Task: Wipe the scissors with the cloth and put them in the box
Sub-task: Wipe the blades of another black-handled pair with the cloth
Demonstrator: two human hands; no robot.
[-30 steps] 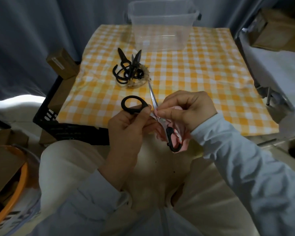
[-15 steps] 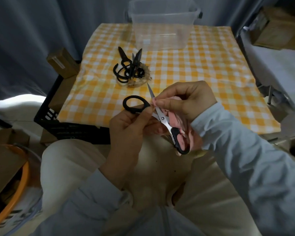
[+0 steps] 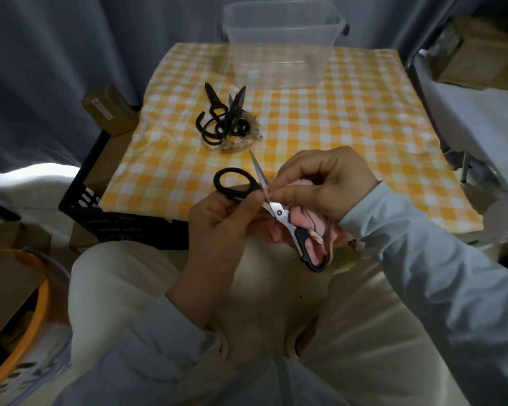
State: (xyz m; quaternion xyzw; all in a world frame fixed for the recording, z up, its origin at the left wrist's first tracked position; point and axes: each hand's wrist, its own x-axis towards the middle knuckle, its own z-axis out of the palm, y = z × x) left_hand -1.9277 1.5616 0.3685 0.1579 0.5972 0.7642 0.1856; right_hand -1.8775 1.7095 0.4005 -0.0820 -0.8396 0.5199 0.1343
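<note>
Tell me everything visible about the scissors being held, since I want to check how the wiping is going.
The open silver-bladed scissors with black handles are held above the lap, near the checked table's front edge. One blade points up and away, its tip bare. The left hand pinches one black loop handle; the other handle hangs lower right. The right hand presses a pink cloth on the blade near the pivot screw. The metal looks shiny.

Grey curtain (image 3: 56, 68), yellow checked tablecloth (image 3: 349, 136), black crate (image 3: 100, 212)
</note>
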